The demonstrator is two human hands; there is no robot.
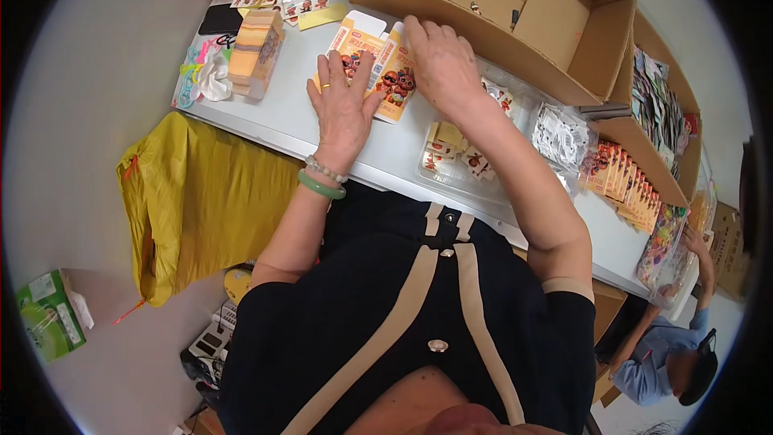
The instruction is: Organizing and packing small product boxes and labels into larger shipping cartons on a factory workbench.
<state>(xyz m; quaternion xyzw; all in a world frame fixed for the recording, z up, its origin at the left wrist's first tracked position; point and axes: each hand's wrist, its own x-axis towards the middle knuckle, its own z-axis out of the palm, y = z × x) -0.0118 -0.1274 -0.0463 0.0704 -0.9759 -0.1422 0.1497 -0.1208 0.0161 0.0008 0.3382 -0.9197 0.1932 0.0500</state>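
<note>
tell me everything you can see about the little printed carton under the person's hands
The carton is a small flat cardboard pack, orange and cream with cartoon figures printed on it, its white end flap open toward the big brown box. It lies on the grey table. The left hand presses flat on its near side; the right hand covers its right end.

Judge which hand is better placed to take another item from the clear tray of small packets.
Right, probably. The right hand rests on the printed carton, and its forearm already passes above the clear tray. The left hand lies flat on the carton's far side, with the right arm between it and the tray.
</note>
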